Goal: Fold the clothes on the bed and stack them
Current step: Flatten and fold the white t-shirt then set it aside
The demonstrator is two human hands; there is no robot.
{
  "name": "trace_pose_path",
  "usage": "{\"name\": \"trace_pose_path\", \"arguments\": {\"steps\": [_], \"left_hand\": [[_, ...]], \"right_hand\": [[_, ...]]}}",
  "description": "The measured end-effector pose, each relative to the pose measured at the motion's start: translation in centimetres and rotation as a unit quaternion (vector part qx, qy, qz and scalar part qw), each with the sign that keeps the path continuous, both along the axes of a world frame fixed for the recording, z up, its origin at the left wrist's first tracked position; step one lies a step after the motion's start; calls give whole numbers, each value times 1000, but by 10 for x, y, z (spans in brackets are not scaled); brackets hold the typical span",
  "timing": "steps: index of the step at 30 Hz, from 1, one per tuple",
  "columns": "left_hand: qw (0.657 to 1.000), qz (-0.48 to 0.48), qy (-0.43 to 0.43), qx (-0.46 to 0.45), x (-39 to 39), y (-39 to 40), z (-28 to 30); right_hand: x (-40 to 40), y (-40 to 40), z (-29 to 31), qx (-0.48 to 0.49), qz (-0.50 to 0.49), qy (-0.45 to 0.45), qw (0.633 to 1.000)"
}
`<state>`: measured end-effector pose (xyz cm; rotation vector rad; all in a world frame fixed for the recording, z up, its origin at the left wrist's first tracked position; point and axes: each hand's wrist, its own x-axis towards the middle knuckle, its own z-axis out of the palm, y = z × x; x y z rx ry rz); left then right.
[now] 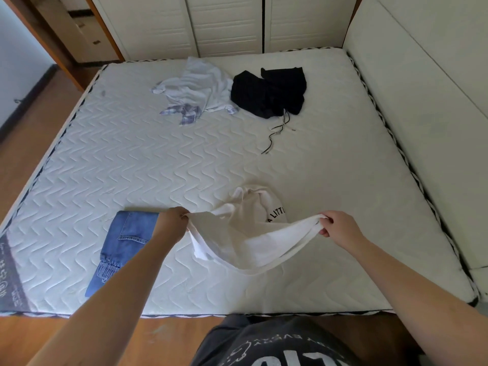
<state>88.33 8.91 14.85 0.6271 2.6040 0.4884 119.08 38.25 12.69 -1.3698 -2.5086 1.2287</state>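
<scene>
A person standing at the foot of a bare quilted mattress (158, 159) holds a cream T-shirt (245, 233) stretched between both hands. The left hand (171, 220) and the right hand (336, 225) each pinch an edge of the fabric with curled fingers, and the cloth sags between them, its far part bunched on the mattress. Black lettering on the shirt is partly folded under; only "A LITT" can be read. Folded blue jeans (124, 241) lie just beside the left forearm, which covers their right edge. Near the far edge lie a crumpled white garment with plaid trim (195, 88) and, touching it, a heap of black clothing (269, 93) trailing drawstrings; what kind of garment each is cannot be told.
</scene>
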Motion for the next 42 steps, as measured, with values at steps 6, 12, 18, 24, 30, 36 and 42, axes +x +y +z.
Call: {"name": "trace_pose_path", "arguments": {"steps": [6,12,18,24,30,36,42], "left_hand": [[998,24,-20,52,-38,21,-7],[961,85,-194,177,-54,50,-20],[914,114,-288,260,-69,97,-6],[883,175,-280,335,-101,150,35],[862,201,-212,415,-173,203,133],[871,198,-127,431,-245,268,244],[853,165,-69,490,-291,314,359]], "right_hand": [[-18,17,0,-6,-43,21,999],[-21,27,-6,-38,-115,27,992],[-38,34,-5,-145,-264,148,942],[-46,70,4,-77,-424,177,885],[-77,183,61,-87,-404,231,881],[-158,322,204,-116,-342,377,853],[-179,398,351,-196,-229,548,780]]}}
